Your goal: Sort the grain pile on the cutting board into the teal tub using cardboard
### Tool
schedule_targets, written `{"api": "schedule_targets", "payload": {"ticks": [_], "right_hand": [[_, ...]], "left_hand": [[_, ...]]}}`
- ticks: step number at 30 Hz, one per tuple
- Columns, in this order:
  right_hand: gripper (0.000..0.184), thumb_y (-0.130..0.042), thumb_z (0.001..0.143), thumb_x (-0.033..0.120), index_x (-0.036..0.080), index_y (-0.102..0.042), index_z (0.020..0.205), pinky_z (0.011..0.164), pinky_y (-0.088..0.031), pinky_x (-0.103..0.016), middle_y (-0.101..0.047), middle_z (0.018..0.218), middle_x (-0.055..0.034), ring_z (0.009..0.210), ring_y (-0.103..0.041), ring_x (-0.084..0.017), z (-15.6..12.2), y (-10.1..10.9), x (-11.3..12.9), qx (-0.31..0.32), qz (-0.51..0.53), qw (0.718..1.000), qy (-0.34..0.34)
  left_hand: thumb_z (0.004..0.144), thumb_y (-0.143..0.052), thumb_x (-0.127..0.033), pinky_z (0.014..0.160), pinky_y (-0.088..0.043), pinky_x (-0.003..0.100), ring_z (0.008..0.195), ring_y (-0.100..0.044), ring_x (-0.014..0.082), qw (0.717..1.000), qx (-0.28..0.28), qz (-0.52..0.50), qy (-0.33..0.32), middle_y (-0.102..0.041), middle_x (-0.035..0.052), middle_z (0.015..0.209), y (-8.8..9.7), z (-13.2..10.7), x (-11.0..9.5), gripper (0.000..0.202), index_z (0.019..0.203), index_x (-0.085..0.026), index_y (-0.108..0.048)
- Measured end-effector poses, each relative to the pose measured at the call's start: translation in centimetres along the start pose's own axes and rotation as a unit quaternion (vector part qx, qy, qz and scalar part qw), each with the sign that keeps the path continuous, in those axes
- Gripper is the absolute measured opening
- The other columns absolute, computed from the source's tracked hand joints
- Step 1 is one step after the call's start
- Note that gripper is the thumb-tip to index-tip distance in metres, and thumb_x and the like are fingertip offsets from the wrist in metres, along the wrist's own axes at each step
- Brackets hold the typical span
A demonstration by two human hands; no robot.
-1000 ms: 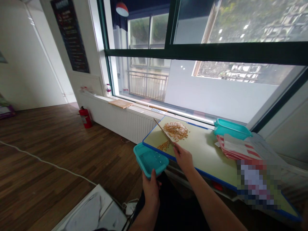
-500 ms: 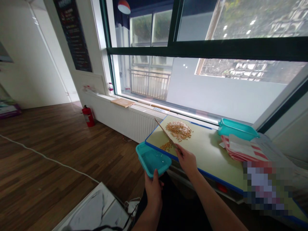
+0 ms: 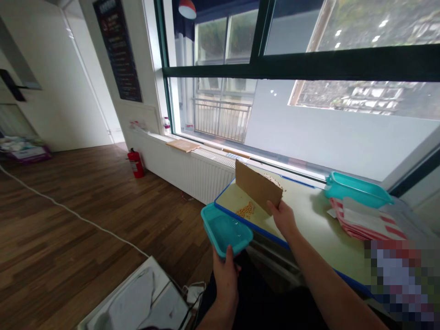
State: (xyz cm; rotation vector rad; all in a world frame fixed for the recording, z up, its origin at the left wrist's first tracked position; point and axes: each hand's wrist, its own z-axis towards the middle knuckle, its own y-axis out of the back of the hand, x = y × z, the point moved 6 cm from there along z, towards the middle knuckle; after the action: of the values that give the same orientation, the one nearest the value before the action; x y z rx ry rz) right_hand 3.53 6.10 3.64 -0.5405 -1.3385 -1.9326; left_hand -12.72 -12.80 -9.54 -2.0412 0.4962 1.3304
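Observation:
My left hand (image 3: pixel 226 270) grips the near rim of a teal plastic tub (image 3: pixel 227 231), held just below the edge of the yellow-green table (image 3: pixel 309 215) with blue trim. In my right hand (image 3: pixel 283 217) is a piece of brown cardboard (image 3: pixel 257 185), held upright on its long edge above the tabletop. A small group of golden kernels or beans (image 3: pixel 245 210) lies on the table between the cardboard and the tub. Behind the cardboard, a larger pile (image 3: pixel 274 179) mixed with something white is mostly hidden.
A second teal tub (image 3: pixel 357 189) stands at the table's back right, by folded red-and-white bags (image 3: pixel 364 217). A radiator (image 3: pixel 213 172) runs under the window. On the wooden floor are a red fire extinguisher (image 3: pixel 135 164), a white cable (image 3: pixel 68 213) and a marble-patterned surface (image 3: pixel 134 298).
The cardboard has swung from edge-on to showing its broad face and shifted right, away from the small kernel group. My left hand keeps the tub by the table edge. The view has shifted slightly left.

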Motion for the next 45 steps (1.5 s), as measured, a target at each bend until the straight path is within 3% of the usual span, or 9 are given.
{"api": "schedule_targets", "payload": {"ticks": [5,11,15,19,23,31,38,45], "right_hand": [[0.044,-0.06,0.061,0.033,0.014,-0.067,0.099,0.068,-0.047,-0.033,-0.07,0.079,-0.0037,0.074,-0.062,-0.022,3.9,-2.1,0.8,0.081,0.137,0.987,0.002],[0.04,-0.054,0.056,0.021,0.014,-0.071,0.092,0.066,-0.049,-0.03,-0.071,0.077,-0.0027,0.073,-0.063,-0.021,5.1,-2.2,1.2,0.105,0.183,0.977,-0.004],[0.038,-0.051,0.052,0.018,0.014,-0.072,0.084,0.063,-0.049,-0.03,-0.07,0.071,-0.0027,0.069,-0.062,-0.021,4.4,-1.6,1.0,0.096,0.175,0.98,-0.012],[0.027,-0.05,0.053,0.02,0.014,-0.07,0.07,0.06,-0.046,-0.029,-0.065,0.059,-0.0004,0.063,-0.06,-0.02,2.8,-1.3,1.0,0.09,0.143,0.985,-0.026],[0.028,-0.049,0.055,0.021,0.014,-0.071,0.071,0.061,-0.046,-0.028,-0.066,0.063,-0.002,0.066,-0.061,-0.021,1.2,-0.8,1.9,0.088,0.106,0.99,-0.018],[0.029,-0.047,0.056,0.021,0.014,-0.071,0.068,0.053,-0.044,-0.026,-0.065,0.056,-0.0019,0.062,-0.062,-0.021,-0.6,-0.4,3.0,0.081,0.056,0.994,-0.039],[0.03,-0.047,0.057,0.023,0.012,-0.071,0.07,0.059,-0.046,-0.028,-0.068,0.062,-0.004,0.067,-0.064,-0.024,-2.0,-0.3,3.4,0.08,0.058,0.995,-0.031],[0.028,-0.048,0.057,0.021,0.015,-0.072,0.07,0.065,-0.049,-0.031,-0.068,0.06,-0.0017,0.069,-0.064,-0.024,-2.4,-0.6,2.9,0.087,0.105,0.991,-0.015]], "left_hand": [[0.075,-0.055,-0.056,0.031,-0.03,0.019,0.034,-0.045,0.0093,1.0,-0.005,-0.001,0.016,-0.064,0.0018,0.064,0.0,0.3,0.8,0.071,0.132,-0.018,-0.035],[0.075,-0.056,-0.056,0.032,-0.03,0.018,0.035,-0.044,0.0089,1.0,-0.013,0.007,0.021,-0.057,-0.0033,0.057,0.2,0.4,0.9,0.064,0.124,-0.018,-0.041],[0.075,-0.057,-0.053,0.032,-0.029,0.017,0.035,-0.043,0.0078,1.0,-0.021,0.006,0.019,-0.058,-0.0029,0.057,0.2,0.0,0.5,0.06,0.12,-0.017,-0.043],[0.074,-0.058,-0.053,0.031,-0.027,0.017,0.032,-0.042,0.0067,0.999,-0.016,-0.012,0.041,-0.066,0.0033,0.066,-0.3,-0.7,0.9,0.06,0.118,-0.017,-0.042],[0.074,-0.057,-0.055,0.029,-0.024,0.017,0.03,-0.039,0.0061,0.998,-0.012,-0.024,0.065,-0.068,0.0076,0.071,-0.8,-1.4,2.0,0.06,0.118,-0.017,-0.041],[0.076,-0.056,-0.054,0.03,-0.023,0.016,0.029,-0.037,0.0047,0.998,-0.013,-0.035,0.055,-0.067,0.0049,0.068,-1.0,-2.5,1.4,0.06,0.121,-0.018,-0.04],[0.077,-0.056,-0.053,0.031,-0.024,0.016,0.031,-0.037,0.004,0.998,-0.003,-0.04,0.05,-0.066,0.0029,0.069,-1.2,-3.3,0.3,0.059,0.123,-0.02,-0.041],[0.075,-0.057,-0.055,0.03,-0.024,0.016,0.03,-0.037,0.0048,0.998,-0.004,-0.04,0.057,-0.064,0.0022,0.067,-1.1,-3.1,0.4,0.059,0.119,-0.019,-0.043]]}}
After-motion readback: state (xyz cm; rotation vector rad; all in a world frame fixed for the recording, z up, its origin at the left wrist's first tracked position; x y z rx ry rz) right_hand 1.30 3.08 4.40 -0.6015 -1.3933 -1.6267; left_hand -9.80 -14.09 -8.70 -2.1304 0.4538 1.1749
